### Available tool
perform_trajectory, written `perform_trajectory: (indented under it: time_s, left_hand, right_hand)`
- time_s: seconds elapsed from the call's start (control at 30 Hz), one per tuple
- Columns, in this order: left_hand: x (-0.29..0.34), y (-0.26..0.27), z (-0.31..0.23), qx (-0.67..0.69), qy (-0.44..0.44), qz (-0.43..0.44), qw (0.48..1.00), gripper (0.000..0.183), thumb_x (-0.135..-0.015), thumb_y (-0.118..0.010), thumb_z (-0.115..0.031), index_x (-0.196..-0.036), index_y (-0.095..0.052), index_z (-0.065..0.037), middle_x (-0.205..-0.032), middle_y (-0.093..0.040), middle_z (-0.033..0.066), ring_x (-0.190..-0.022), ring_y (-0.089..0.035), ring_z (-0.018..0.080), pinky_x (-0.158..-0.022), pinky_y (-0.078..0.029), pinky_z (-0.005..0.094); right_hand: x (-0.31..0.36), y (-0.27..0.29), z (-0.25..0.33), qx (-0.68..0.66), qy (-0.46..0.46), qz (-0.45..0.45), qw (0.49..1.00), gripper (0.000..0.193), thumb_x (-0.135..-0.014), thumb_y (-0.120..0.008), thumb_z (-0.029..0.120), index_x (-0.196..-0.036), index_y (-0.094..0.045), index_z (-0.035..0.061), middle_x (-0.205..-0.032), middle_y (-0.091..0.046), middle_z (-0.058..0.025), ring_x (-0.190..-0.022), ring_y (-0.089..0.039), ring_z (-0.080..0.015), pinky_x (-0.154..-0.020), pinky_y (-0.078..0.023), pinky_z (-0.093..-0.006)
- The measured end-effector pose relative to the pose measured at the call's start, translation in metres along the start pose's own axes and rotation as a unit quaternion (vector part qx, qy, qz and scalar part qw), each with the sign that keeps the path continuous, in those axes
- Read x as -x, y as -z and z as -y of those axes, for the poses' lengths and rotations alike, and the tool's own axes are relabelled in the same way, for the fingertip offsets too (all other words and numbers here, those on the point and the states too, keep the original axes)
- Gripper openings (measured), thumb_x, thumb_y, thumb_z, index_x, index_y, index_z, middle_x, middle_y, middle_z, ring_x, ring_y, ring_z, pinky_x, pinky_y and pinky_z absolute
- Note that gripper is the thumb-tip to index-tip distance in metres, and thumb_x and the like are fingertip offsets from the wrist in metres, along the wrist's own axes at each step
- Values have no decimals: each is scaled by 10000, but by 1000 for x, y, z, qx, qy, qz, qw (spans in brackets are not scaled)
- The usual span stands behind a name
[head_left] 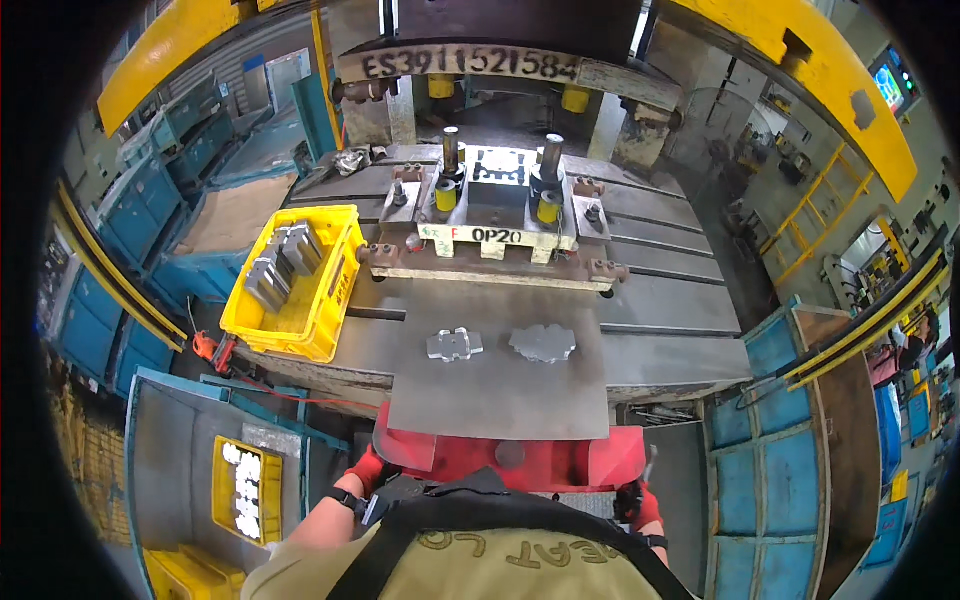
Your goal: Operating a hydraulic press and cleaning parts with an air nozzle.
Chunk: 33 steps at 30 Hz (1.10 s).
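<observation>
My left hand (pixel 368 468), in a red glove, is at the left end of a red box-like console (pixel 480 460) in front of me; its fingers are mostly hidden. My right hand (pixel 640 503), in a red and dark glove, is at the console's right end, and how its fingers lie cannot be made out. On the grey metal plate (pixel 500 405) beyond the console lie two flat metal parts, a smaller one (pixel 454 344) at left and a wider one (pixel 543 344) at right. Farther back stands a press die (pixel 497 238) with upright posts and yellow cylinders.
A yellow crate (pixel 343 305) of stacked metal parts stands left on the press bed (pixel 660 315). The raised upper die (pixel 510 62) hangs above. At lower left, a yellow bin (pixel 222 500) holds pale parts. Blue panels (pixel 765 440) stand at right, and yellow-black bars (pixel 870 320) flank both sides.
</observation>
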State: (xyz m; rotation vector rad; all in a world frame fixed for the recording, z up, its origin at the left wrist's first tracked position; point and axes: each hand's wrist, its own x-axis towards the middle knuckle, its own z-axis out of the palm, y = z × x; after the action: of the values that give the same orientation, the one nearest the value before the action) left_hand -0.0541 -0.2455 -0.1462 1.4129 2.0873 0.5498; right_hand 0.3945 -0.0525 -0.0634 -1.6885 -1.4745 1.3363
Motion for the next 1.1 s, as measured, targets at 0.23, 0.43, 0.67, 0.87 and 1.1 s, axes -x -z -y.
perform_trajectory:
  time_s: [0.23,0.43,0.67,0.87,1.1]
  left_hand:
    - [-19,13,-20,83,44,-61,994,434,-742,-461,-289,-1094,-370,-52,-1100,-407,107,-998,-397,216,-833,-320,304]
    - [-12,12,-26,104,58,-70,990,424,-744,-462,-292,-1080,-386,-46,-1082,-421,115,-986,-407,218,-825,-326,303]
    - [-17,7,-29,139,53,-68,987,413,-745,-465,-295,-1064,-405,-39,-1062,-438,124,-973,-420,221,-815,-332,301]
    - [-21,6,-35,202,46,-74,976,405,-747,-466,-298,-1050,-422,-34,-1044,-452,131,-961,-430,223,-807,-338,300]
    - [-16,-2,-39,295,43,-79,951,397,-748,-469,-301,-1034,-441,-27,-1024,-468,140,-947,-442,225,-797,-345,298]
  right_hand:
    - [-14,-28,13,-40,-165,121,978,256,-740,-475,333,-768,-520,83,-556,-483,-38,-461,-457,-148,-397,-345,-293]
    - [-37,-39,-33,-122,-87,40,988,251,-716,-503,335,-688,-529,87,-521,-476,-16,-421,-430,-130,-373,-311,-273]
    - [-51,-31,-32,-62,-138,35,988,153,-698,-523,243,-695,-524,90,-525,-483,-29,-434,-447,-143,-389,-336,-284]
    - [-49,-22,-25,182,-8,74,980,229,-644,-577,256,-757,-527,63,-561,-514,-43,-505,-511,-189,-446,-393,-342]
    - [-60,-16,-37,-61,-161,19,985,233,-651,-561,296,-696,-543,68,-584,-511,-29,-509,-482,-145,-436,-370,-313]
